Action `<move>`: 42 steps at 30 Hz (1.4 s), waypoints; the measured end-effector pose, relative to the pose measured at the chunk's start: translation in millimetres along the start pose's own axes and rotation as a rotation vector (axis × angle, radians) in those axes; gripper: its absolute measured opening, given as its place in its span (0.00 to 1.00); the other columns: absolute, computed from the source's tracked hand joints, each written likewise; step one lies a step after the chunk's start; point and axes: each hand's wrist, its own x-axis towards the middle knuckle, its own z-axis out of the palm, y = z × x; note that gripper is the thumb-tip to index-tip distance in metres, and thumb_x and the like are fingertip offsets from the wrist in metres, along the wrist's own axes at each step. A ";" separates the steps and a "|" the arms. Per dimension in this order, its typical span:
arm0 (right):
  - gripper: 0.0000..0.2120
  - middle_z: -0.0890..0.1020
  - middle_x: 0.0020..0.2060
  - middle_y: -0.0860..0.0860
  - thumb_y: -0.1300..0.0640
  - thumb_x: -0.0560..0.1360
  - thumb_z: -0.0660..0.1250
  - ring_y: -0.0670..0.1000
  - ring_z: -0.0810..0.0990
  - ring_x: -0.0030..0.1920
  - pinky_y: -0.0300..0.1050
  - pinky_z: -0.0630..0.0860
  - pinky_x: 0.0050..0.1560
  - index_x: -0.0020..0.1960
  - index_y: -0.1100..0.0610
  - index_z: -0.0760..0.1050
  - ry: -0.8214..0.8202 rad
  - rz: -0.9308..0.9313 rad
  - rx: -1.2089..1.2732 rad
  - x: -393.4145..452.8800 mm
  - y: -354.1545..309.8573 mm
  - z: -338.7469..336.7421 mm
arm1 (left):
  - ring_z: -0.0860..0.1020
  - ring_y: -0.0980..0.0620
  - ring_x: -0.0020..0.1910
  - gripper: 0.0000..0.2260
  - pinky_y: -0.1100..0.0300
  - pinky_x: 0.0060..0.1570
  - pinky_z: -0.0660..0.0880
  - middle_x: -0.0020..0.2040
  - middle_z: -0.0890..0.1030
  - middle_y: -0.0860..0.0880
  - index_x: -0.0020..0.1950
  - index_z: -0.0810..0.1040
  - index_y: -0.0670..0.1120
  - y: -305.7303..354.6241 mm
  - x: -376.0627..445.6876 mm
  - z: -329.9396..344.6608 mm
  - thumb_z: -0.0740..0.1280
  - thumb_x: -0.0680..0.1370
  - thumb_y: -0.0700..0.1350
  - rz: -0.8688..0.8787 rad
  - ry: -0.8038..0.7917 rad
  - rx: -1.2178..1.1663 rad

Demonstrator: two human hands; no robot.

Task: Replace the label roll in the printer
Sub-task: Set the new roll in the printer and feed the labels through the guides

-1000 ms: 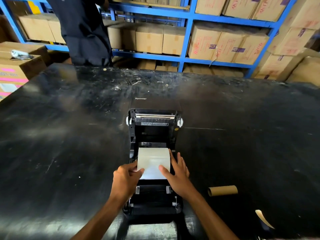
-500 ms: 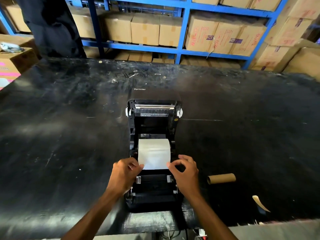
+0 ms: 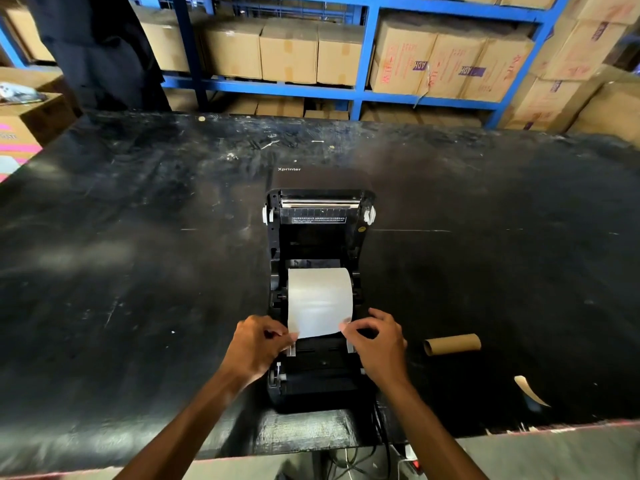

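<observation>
A black label printer lies open on the black table, its lid tilted back. A white label roll sits in the printer's bay, its loose end drawn toward me. My left hand pinches the paper's near left corner. My right hand pinches the near right corner. Both hands hover over the printer's front paper guides.
An empty brown cardboard core lies on the table right of the printer, with a torn paper scrap nearer the edge. Blue shelving with cardboard boxes stands behind. A person in dark clothes stands at the far left.
My hands went from resting flat on the roll to pinching the paper's two front corners and drawing the end toward me. The camera view shifted downward.
</observation>
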 end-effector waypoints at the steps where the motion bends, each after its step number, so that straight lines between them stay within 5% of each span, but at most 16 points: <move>1: 0.08 0.74 0.62 0.48 0.47 0.68 0.74 0.51 0.68 0.66 0.52 0.59 0.67 0.37 0.52 0.82 0.005 0.006 -0.012 0.0 -0.5 0.2 | 0.77 0.64 0.29 0.11 0.72 0.32 0.72 0.33 0.81 0.53 0.29 0.80 0.53 -1.4 0.5 -0.7 0.74 0.71 0.46 -0.014 -0.010 -0.036; 5: 0.08 0.74 0.65 0.49 0.45 0.68 0.73 0.52 0.68 0.67 0.56 0.60 0.69 0.40 0.50 0.83 -0.016 0.025 -0.008 0.1 1.5 2.8 | 0.81 0.56 0.36 0.07 0.69 0.36 0.73 0.37 0.83 0.50 0.33 0.85 0.47 -7.2 1.8 -4.8 0.74 0.71 0.47 -0.077 -0.065 -0.165; 8: 0.05 0.72 0.67 0.50 0.47 0.69 0.72 0.53 0.66 0.69 0.56 0.60 0.70 0.42 0.47 0.82 -0.043 0.018 0.017 0.7 1.9 4.5 | 0.79 0.63 0.32 0.07 0.72 0.34 0.72 0.37 0.83 0.52 0.35 0.84 0.47 -7.9 2.2 -7.4 0.73 0.72 0.46 -0.076 -0.096 -0.152; 14: 0.02 0.72 0.67 0.51 0.51 0.69 0.73 0.53 0.66 0.69 0.58 0.59 0.70 0.41 0.49 0.83 -0.034 -0.014 -0.012 5.2 2.0 4.2 | 0.78 0.59 0.34 0.06 0.75 0.33 0.72 0.35 0.80 0.56 0.44 0.85 0.44 -2.3 7.7 -2.3 0.72 0.74 0.46 -0.025 0.014 -0.084; 18: 0.04 0.72 0.68 0.50 0.53 0.70 0.73 0.51 0.63 0.69 0.55 0.57 0.71 0.43 0.52 0.84 0.007 -0.057 -0.071 2.3 2.6 5.0 | 0.82 0.50 0.35 0.08 0.68 0.33 0.74 0.36 0.83 0.50 0.44 0.86 0.42 -6.0 6.6 1.2 0.73 0.73 0.46 0.010 0.047 0.010; 26: 0.02 0.65 0.72 0.49 0.50 0.71 0.72 0.52 0.61 0.72 0.55 0.59 0.70 0.42 0.47 0.81 -0.188 0.015 0.006 8.8 8.3 -2.3 | 0.80 0.54 0.44 0.09 0.69 0.41 0.71 0.48 0.84 0.50 0.48 0.85 0.43 -11.4 9.0 -0.9 0.67 0.77 0.46 0.033 -0.029 0.105; 33: 0.04 0.64 0.73 0.51 0.48 0.70 0.72 0.54 0.62 0.73 0.56 0.60 0.72 0.43 0.48 0.81 -0.243 0.029 -0.042 15.6 11.1 -3.4 | 0.80 0.51 0.39 0.08 0.59 0.40 0.76 0.42 0.83 0.49 0.44 0.84 0.44 -6.6 5.7 0.6 0.68 0.76 0.46 0.063 -0.022 0.177; 37: 0.06 0.64 0.73 0.49 0.46 0.68 0.72 0.52 0.61 0.73 0.60 0.61 0.71 0.41 0.46 0.82 -0.287 0.053 -0.049 18.7 9.3 -5.4 | 0.80 0.56 0.38 0.07 0.67 0.37 0.74 0.42 0.83 0.51 0.46 0.85 0.43 -4.8 7.7 -1.5 0.67 0.77 0.41 0.023 0.011 0.097; 42: 0.08 0.68 0.71 0.51 0.51 0.71 0.71 0.50 0.60 0.74 0.49 0.61 0.67 0.41 0.56 0.83 -0.313 0.071 0.059 15.9 5.7 -7.9 | 0.81 0.49 0.35 0.09 0.50 0.41 0.81 0.39 0.85 0.47 0.39 0.83 0.42 -3.4 8.2 -0.9 0.66 0.75 0.42 0.050 -0.041 0.199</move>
